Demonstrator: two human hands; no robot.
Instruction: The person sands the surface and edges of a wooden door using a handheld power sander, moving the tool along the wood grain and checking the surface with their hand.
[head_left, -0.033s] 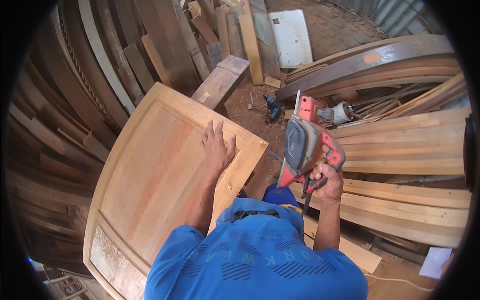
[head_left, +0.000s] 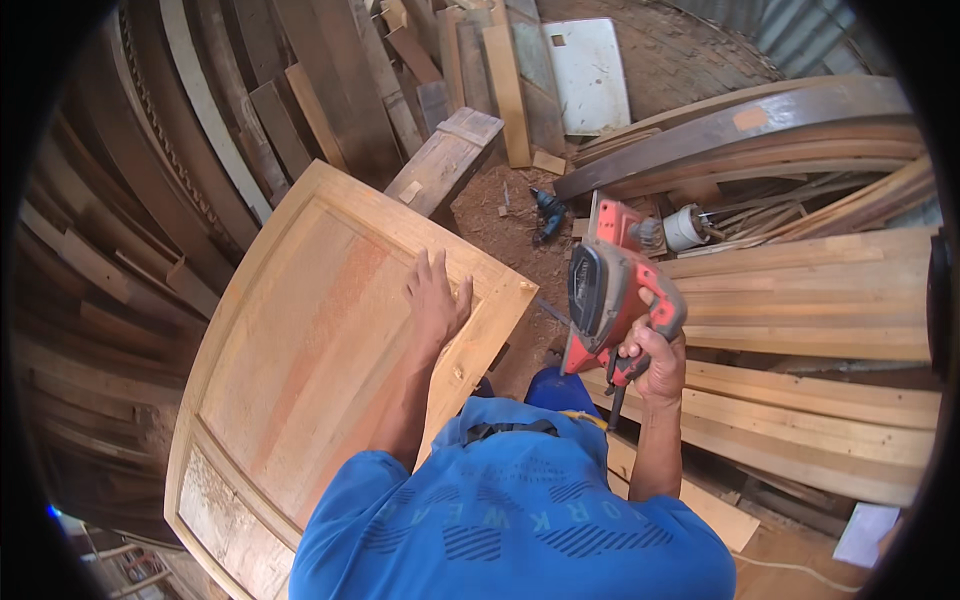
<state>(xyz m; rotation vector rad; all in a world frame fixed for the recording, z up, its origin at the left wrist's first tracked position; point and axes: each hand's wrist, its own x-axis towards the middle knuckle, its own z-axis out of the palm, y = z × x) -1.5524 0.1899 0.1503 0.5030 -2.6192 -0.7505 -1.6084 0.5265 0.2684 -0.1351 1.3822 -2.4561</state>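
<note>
A framed wooden door panel point(head_left: 310, 340) lies tilted across my left side, its raised frame around a reddish-brown field. My left hand point(head_left: 437, 300) rests flat near its far right corner, fingers spread, on the frame's inner edge. In my right hand point(head_left: 655, 360) is a red and grey electric planer point(head_left: 605, 290), gripped by its rear handle. The planer is held up in the air, to the right of the panel and apart from it. Its cord hangs down below the handle.
A blue cordless drill point(head_left: 548, 215) lies on the dusty floor beyond the panel. A wooden plank bench point(head_left: 450, 160) stands at the panel's far edge. Stacked boards point(head_left: 800, 290) fill the right side, and leaning planks point(head_left: 150, 180) line the left. A white sheet point(head_left: 588, 80) lies at the back.
The planer has turned slightly in my right hand, its front end dipping a little. My left hand and the door panel stay in place.
</note>
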